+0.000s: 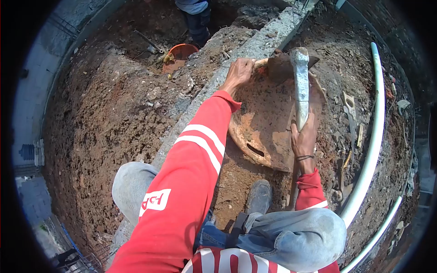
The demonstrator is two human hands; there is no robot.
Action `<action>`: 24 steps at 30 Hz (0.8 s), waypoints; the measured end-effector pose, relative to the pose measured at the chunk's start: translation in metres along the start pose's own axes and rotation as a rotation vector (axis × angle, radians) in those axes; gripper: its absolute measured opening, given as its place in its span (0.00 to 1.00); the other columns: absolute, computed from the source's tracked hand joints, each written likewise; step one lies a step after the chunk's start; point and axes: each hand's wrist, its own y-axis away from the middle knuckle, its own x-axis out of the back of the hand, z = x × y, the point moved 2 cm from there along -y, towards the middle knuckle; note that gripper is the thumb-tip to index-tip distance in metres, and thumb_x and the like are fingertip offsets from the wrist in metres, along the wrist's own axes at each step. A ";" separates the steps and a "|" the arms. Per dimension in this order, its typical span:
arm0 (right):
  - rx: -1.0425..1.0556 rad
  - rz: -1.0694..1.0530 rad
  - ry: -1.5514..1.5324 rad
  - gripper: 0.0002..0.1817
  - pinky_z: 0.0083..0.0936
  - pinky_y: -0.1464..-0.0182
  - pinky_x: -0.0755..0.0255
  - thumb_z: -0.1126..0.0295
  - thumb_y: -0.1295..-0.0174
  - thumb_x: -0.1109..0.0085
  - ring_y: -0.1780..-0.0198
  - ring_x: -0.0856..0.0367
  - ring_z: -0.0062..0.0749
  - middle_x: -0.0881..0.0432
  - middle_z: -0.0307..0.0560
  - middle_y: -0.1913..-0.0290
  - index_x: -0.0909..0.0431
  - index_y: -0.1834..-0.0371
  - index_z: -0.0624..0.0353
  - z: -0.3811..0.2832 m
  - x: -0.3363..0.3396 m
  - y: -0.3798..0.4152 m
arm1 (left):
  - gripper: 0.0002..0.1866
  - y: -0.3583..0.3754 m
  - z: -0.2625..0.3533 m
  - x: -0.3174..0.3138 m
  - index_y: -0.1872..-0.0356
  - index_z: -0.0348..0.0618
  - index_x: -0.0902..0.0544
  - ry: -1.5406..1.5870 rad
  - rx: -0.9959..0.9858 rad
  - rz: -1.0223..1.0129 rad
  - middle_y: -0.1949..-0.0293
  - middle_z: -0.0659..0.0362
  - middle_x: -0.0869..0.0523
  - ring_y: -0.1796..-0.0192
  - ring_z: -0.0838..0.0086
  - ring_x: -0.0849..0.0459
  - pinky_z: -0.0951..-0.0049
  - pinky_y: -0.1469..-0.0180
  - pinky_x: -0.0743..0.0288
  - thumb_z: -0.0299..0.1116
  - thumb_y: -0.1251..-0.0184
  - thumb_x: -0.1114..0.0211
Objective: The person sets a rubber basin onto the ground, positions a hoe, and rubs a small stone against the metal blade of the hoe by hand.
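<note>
While the left hand [237, 73] grips the rusty round metal pan [268, 123] at eleven o'clock, the right hand [304, 139], closed round the pale-handled hoe [299, 79], should probably scrape soil in with short pulls.

single head-worn view, steeply downward and close over knees, arms and dug earth, fisheye-rimmed

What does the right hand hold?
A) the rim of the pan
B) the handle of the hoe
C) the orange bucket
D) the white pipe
B: the right hand grips the hoe by its handle over the pan, while the left hand holds the pan's rim; the white pipe and the orange bucket lie apart, untouched.
</note>
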 end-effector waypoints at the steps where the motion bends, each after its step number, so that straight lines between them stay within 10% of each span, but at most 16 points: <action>1: -0.040 -0.076 0.006 0.20 0.50 0.59 0.24 0.70 0.35 0.35 0.59 0.16 0.68 0.17 0.68 0.62 0.33 0.45 0.63 0.005 -0.010 -0.001 | 0.25 0.004 -0.001 0.000 0.71 0.32 0.24 0.021 0.022 0.001 0.77 0.46 0.26 0.71 0.63 0.28 0.55 0.64 0.32 0.48 0.23 0.45; 6: -0.027 -0.175 -0.145 0.21 0.47 0.63 0.24 0.69 0.37 0.36 0.65 0.15 0.59 0.18 0.61 0.67 0.33 0.46 0.64 0.017 -0.039 0.013 | 0.22 -0.002 -0.013 -0.004 0.73 0.34 0.23 0.081 0.116 -0.030 0.80 0.54 0.26 0.73 0.69 0.30 0.59 0.66 0.33 0.45 0.26 0.43; 7: -0.110 -0.243 -0.227 0.21 0.46 0.63 0.23 0.70 0.37 0.37 0.68 0.16 0.51 0.20 0.54 0.69 0.33 0.45 0.63 0.020 -0.038 0.016 | 0.22 -0.004 -0.012 -0.006 0.70 0.34 0.19 0.044 0.170 -0.060 0.74 0.41 0.18 0.68 0.51 0.17 0.52 0.60 0.28 0.46 0.27 0.44; 10: -0.159 -0.338 -0.317 0.21 0.41 0.61 0.23 0.71 0.37 0.38 0.67 0.19 0.41 0.21 0.50 0.68 0.32 0.44 0.65 0.015 -0.027 0.032 | 0.23 -0.006 -0.011 -0.010 0.71 0.34 0.19 0.042 0.179 -0.019 0.74 0.41 0.18 0.69 0.52 0.18 0.52 0.61 0.28 0.47 0.27 0.44; 11: -0.164 -0.335 -0.314 0.21 0.41 0.61 0.23 0.71 0.37 0.38 0.67 0.19 0.41 0.21 0.50 0.68 0.32 0.44 0.65 0.011 -0.018 0.036 | 0.22 -0.009 -0.013 -0.008 0.76 0.36 0.22 0.047 0.162 -0.001 0.81 0.57 0.27 0.73 0.73 0.30 0.60 0.68 0.34 0.45 0.27 0.44; 19: -0.176 -0.507 -0.177 0.26 0.40 0.51 0.23 0.73 0.43 0.37 0.59 0.17 0.54 0.18 0.62 0.60 0.28 0.40 0.68 0.032 0.055 0.103 | 0.23 -0.006 -0.025 -0.003 0.77 0.35 0.24 0.130 0.081 0.013 0.83 0.57 0.30 0.76 0.75 0.32 0.62 0.70 0.35 0.45 0.27 0.41; 24: -0.150 -0.313 0.016 0.24 0.38 0.54 0.23 0.70 0.44 0.33 0.62 0.15 0.47 0.17 0.60 0.63 0.26 0.44 0.64 0.049 0.094 0.151 | 0.27 0.003 0.000 -0.002 0.72 0.35 0.16 0.002 0.123 -0.055 0.76 0.42 0.18 0.72 0.51 0.18 0.51 0.63 0.27 0.55 0.31 0.37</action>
